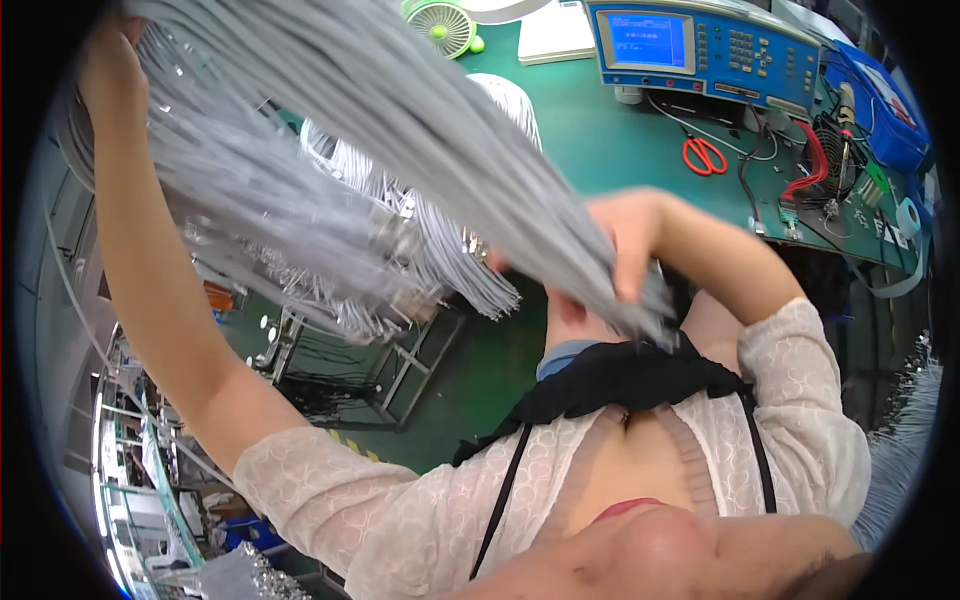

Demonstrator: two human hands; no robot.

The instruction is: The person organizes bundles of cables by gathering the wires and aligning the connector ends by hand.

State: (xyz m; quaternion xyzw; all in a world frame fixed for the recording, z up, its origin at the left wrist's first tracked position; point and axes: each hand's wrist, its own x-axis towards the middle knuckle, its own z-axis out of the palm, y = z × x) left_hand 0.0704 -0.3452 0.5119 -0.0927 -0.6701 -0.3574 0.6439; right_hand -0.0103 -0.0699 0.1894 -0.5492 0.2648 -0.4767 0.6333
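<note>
A long, thick bundle of grey cables [420,120] stretches slantwise from the upper left down to my lap. My right hand [632,232] is closed round it near its lower end, where the tips are blurred. Raised at the far upper left, my left hand [112,62] grips the bundle's other end, its fingers partly hidden by cables. More grey cables [270,200] hang below and behind the held bundle, smeared by motion. Beside them, bundles of white-grey cables with metal connectors [470,245] droop over the bench edge.
On the green workbench [590,130] stand a blue test instrument [700,50] and a small green fan [440,30]. Red-handled scissors [704,157], red wires [815,165] and a blue bin [885,110] lie rightward. A metal frame [410,375] stands below the cables.
</note>
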